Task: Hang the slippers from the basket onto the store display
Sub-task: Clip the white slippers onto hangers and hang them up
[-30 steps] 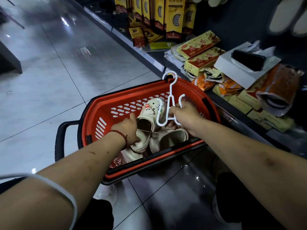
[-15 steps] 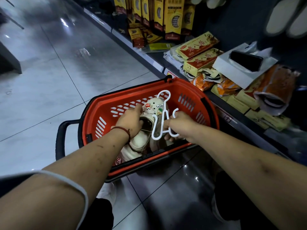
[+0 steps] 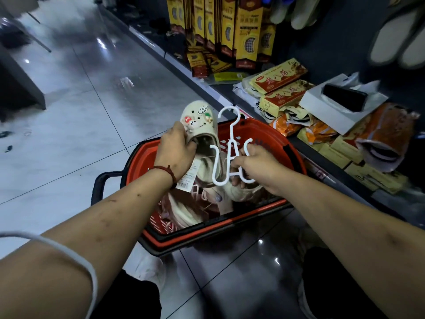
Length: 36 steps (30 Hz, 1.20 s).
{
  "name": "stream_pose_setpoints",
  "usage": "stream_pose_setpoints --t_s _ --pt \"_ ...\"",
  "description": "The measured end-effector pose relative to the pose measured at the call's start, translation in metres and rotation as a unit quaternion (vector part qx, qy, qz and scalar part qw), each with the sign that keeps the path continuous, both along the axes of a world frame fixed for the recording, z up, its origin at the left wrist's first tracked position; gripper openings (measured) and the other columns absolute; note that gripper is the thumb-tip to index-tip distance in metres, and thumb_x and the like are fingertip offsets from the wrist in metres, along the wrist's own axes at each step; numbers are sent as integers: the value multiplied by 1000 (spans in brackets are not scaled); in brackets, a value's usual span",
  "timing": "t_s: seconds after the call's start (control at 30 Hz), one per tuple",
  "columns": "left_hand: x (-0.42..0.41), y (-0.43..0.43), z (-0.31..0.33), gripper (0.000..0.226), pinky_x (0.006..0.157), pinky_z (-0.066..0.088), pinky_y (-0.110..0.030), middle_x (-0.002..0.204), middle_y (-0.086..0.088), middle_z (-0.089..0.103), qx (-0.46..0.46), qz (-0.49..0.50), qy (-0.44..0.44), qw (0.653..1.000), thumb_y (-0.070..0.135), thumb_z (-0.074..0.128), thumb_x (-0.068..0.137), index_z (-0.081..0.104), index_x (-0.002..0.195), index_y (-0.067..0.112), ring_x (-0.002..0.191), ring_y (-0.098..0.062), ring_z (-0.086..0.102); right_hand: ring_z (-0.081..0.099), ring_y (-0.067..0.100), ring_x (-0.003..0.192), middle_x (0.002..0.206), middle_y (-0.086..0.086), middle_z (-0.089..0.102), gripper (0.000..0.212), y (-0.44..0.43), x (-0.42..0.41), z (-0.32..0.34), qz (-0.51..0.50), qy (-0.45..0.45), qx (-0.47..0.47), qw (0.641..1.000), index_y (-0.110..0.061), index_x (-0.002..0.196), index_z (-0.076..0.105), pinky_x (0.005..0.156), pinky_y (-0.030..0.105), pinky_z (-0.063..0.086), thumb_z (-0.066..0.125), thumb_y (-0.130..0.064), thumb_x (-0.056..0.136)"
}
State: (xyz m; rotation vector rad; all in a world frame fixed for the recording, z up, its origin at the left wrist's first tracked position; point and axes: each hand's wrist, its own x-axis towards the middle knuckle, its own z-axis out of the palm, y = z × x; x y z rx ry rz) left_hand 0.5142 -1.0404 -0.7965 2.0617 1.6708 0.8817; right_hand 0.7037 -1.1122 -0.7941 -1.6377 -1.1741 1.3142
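An orange shopping basket [image 3: 257, 132] with a black rim sits on the tiled floor below me. My left hand [image 3: 175, 155] grips a cream slipper [image 3: 199, 125] with small charms on its toe, lifted above the basket's far-left rim, a paper tag hanging under it. My right hand [image 3: 254, 166] pinches a white plastic slipper hanger [image 3: 231, 146], hook up, right beside the slipper's opening. More cream slippers [image 3: 197, 210] lie in the basket, partly hidden by my hands.
A low dark shelf [image 3: 232, 93] runs along the right, piled with yellow-red boxes [image 3: 278, 77], orange packets [image 3: 381, 127] and a white box [image 3: 340, 102]. Pale slippers hang on the display [image 3: 400, 38] at top right. Glossy grey floor tiles [image 3: 80, 107] spread left.
My left hand has lifted the charm slipper up out of the basket. My right hand raised the hanger alongside it, close to the slipper's opening.
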Motion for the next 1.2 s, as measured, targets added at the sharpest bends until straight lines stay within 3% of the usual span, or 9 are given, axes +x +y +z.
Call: stream_pose_setpoints --t_s 0.27,0.37,0.53,0.7,0.8,0.93,1.07,1.13,1.2 --pt "-4 -19 30 20 67 33 -35 91 -4 48 85 -102 57 990 7 58 85 40 90 15 81 -27 48 57 24 46 82 17 64 11 20 -5 25 -85 10 100 991 -4 105 53 41 31 42 55 -4 95" --pt "-3 -23 34 27 66 32 -34 93 -3 45 86 -107 51 989 9 59 85 35 93 17 77 -24 45 60 22 57 83 9 66 10 27 2 38 -85 0 156 984 -13 100 55 50 35 45 56 -5 94" --pt "-5 -20 40 37 62 31 -18 101 1 42 70 -100 28 992 13 67 83 35 99 21 77 -12 42 68 24 94 103 4 70 20 35 5 50 -63 -60 199 976 -19 114 60 88 50 56 59 -17 94" --pt "-14 -13 40 36 78 51 -34 101 2 42 73 -117 38 990 29 72 77 41 96 23 83 -12 45 68 22 96 100 1 72 16 40 3 54 -63 -65 224 970 -21 108 63 92 52 53 61 -17 93" --pt "-16 -14 46 45 79 45 -19 107 3 41 52 -106 9 993 52 73 78 42 93 24 93 -10 47 70 21 98 101 1 74 15 43 3 54 -57 -47 231 970 -24 104 63 94 53 53 60 -15 92" --pt "-18 -9 58 67 87 43 -15 122 1 39 44 -40 -114 992 64 76 72 38 110 24 111 -14 52 70 20 99 102 0 74 16 46 -3 52 -35 -42 226 973 -25 102 65 94 51 54 62 -15 90" --pt "-27 1 58 105 92 46 -15 143 -1 39 -34 -75 -204 975 53 86 66 17 142 33 114 -8 55 71 11 91 98 1 75 13 48 -15 47 -15 -31 229 973 -17 98 63 84 29 56 62 -5 92" --pt "-31 4 56 110 102 50 -30 147 -3 38 -38 -80 -202 975 59 87 62 15 144 43 119 -13 57 71 13 91 99 1 75 14 48 -20 46 -1 -30 230 973 -17 99 64 82 30 56 63 -5 92" --pt "-32 5 58 99 108 45 -32 147 -1 32 -7 -72 -162 984 58 85 66 25 143 46 126 -16 50 71 14 92 100 2 75 15 49 -23 44 13 -31 233 972 -19 100 65 82 29 55 64 -6 91"
